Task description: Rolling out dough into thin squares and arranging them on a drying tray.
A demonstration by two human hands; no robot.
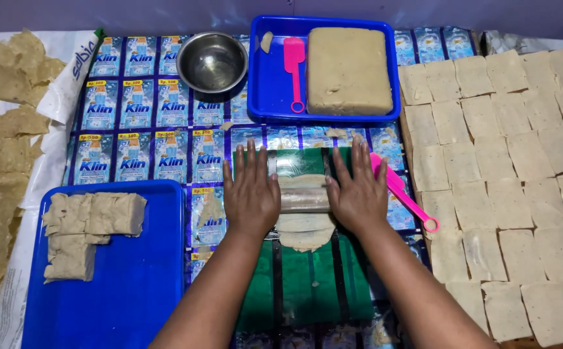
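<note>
The clear cylindrical roller (304, 199) lies crosswise on a thin strip of pale beige dough (304, 227), which sits under shiny film on a green sheet (307, 284). The left hand (250, 194) and the right hand (358, 194) press on the roller's two ends, palms down and fingers spread flat; neither hand is curled round it, so it is held by downward weight alone. To roll well here, I would judge that both palms should bear equally so the strip thins evenly and does not creep sideways off the sheet.

Just right of the right hand lies a pink plastic scraper with a ring handle (403, 194), almost touching the little finger; it could catch a wide stroke. Beyond it, rows of flat square dough sheets (508, 181) cover a board. Ahead of the fingertips stands a blue rectangular tray (259, 90) holding a big beige dough block (348, 70) and a second pink spatula (293, 61), with a small steel bowl (212, 61) beside it. Left of the left hand, a blue flat tray (139, 284) carries cut dough chunks (87, 226); further out lie dry scraps (3, 142).
</note>
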